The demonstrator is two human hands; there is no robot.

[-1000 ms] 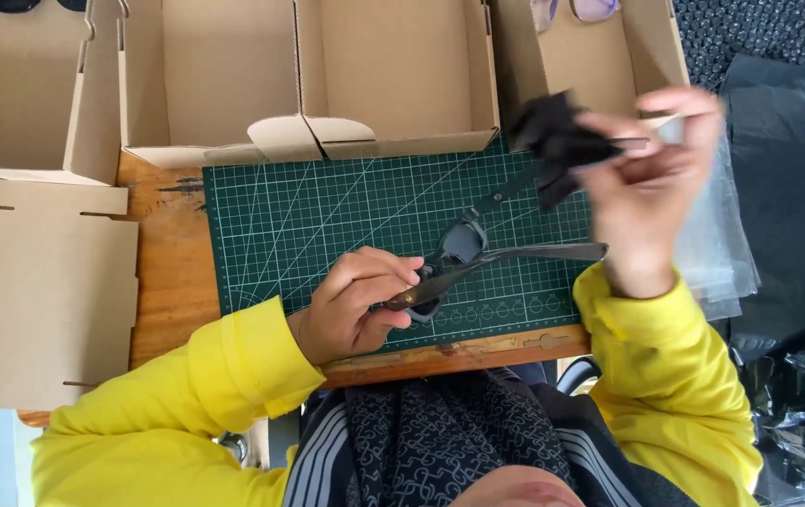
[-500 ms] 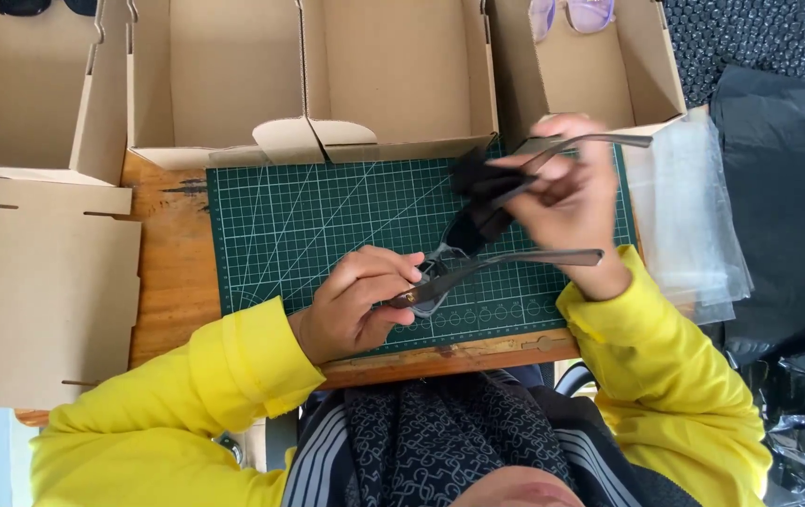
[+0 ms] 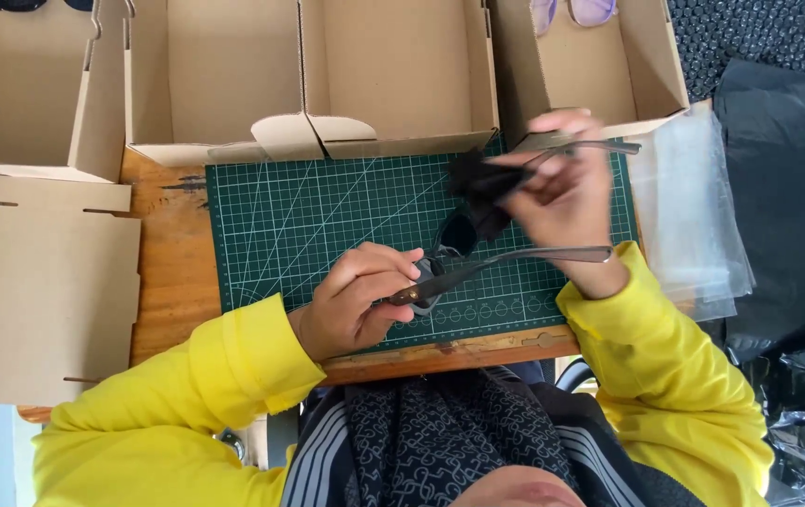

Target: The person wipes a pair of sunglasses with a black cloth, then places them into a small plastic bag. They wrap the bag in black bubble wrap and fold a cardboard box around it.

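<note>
My left hand (image 3: pixel 356 299) grips a pair of dark sunglasses (image 3: pixel 454 242) by the hinge of one temple, just above the green cutting mat (image 3: pixel 299 221). The temples stretch off to the right. My right hand (image 3: pixel 562 202) pinches a crumpled black cloth (image 3: pixel 479 188) against the upper lens of the sunglasses. Both arms wear yellow sleeves.
Open cardboard boxes (image 3: pixel 327 75) line the far side of the mat; the right one (image 3: pixel 609 66) holds pale-lensed glasses. Flat cardboard (image 3: pixel 36 282) lies at the left. Clear plastic bags (image 3: pixel 694 216) and black bags (image 3: pixel 788 188) lie at the right. The wooden table edge (image 3: pixel 459 352) runs below the mat.
My right hand has come down and leftward with the black cloth, from up at the right to the sunglasses lens. My left hand has kept its hold and place.
</note>
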